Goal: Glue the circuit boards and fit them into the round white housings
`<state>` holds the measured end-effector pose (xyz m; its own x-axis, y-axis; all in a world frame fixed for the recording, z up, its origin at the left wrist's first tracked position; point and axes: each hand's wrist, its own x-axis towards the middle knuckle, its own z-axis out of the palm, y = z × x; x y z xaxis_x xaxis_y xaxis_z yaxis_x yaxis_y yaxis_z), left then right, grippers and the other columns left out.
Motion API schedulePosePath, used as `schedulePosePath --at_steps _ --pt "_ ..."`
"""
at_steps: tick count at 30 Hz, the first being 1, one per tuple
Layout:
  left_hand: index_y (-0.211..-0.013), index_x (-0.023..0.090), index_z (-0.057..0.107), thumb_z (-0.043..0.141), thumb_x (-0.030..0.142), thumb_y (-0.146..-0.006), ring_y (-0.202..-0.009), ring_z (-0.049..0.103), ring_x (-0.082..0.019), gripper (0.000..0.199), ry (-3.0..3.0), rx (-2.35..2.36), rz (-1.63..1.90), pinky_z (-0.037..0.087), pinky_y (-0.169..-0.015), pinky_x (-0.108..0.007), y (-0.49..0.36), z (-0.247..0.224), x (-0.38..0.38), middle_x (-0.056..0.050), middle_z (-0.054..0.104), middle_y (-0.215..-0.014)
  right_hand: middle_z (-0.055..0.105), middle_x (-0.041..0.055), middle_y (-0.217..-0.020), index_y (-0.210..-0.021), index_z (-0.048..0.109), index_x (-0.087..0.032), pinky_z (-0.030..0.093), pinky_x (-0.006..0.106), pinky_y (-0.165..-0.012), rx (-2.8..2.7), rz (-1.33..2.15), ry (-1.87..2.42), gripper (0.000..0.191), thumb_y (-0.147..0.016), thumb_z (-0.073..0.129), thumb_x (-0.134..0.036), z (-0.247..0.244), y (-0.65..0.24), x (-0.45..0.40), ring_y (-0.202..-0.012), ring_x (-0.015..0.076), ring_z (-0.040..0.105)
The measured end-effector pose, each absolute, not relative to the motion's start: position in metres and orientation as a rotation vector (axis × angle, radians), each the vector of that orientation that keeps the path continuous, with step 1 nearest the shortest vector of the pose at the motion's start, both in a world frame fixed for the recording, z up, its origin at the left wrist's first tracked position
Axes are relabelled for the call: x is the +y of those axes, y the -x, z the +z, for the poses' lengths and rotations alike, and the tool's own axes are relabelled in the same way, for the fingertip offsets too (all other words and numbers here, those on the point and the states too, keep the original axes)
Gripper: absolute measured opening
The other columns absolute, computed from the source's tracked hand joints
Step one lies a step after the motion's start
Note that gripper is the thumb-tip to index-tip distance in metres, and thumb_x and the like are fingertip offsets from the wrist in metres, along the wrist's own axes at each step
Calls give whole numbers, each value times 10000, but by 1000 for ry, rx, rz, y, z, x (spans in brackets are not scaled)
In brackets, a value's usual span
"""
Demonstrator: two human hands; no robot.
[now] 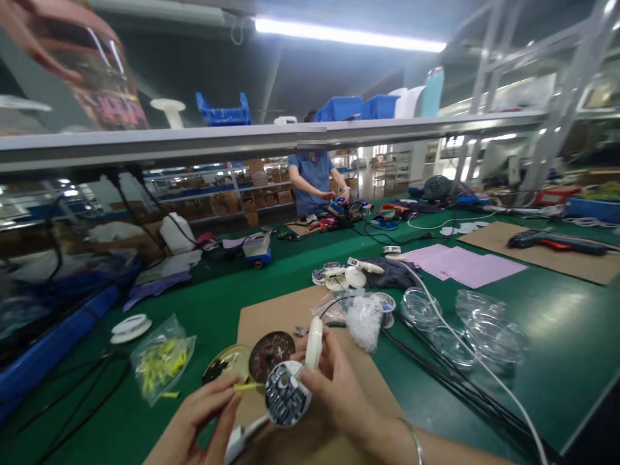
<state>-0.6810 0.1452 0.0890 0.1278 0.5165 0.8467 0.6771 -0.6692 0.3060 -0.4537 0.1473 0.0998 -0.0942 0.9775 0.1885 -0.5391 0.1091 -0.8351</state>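
Observation:
Between the fingers of my left hand [206, 413] is a thin yellow sleeve [248, 387], its tip pointing at the edge of a round circuit board [287, 395]. My right hand [339, 387] grips a white round plastic housing [314, 342], and the board hangs just in front of it, near my thumb. How the board joins the housing is hidden. Behind them a brown round dish [271, 354] and a cream dish with dark bits [227, 363] lie close together. A clear bag of yellow sleeves [162, 361] rests to the left, with one loose piece beside it.
Cardboard [276, 310] covers the green bench under my hands. Clear plastic rings [477, 323] and black cables [436, 368] lie right; a bag of white pieces [364, 321] stands ahead. A shelf [271, 132] crosses overhead. Across the bench, a person [310, 184] handles a blue object.

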Motion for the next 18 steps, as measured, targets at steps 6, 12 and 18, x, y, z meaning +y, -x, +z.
schedulePosePath --at_steps 6,12,18 --pt "-932 195 627 604 96 -829 -889 677 -90 145 2308 -1163 -1626 539 -829 -157 642 111 117 -7 709 -939 532 53 -1086 -1207 405 -232 469 338 -869 -1013 1445 620 684 -682 788 -447 93 455 148 -981 209 589" --pt "-949 173 622 598 59 -829 -914 675 -83 167 2373 -1093 -1546 539 -821 -146 642 114 115 -26 713 -968 538 45 -1106 -1237 414 -259 484 324 -853 -1037 1504 610 703 -677 797 -442 90 456 142 -974 198 589" --pt "-991 151 641 539 58 -867 -935 674 -111 186 2486 -1031 -1417 557 -793 -175 645 112 115 -64 714 -996 568 54 -1082 -1210 466 -274 500 377 -853 -1042 1511 648 634 -688 787 -435 89 457 141 -973 240 601"
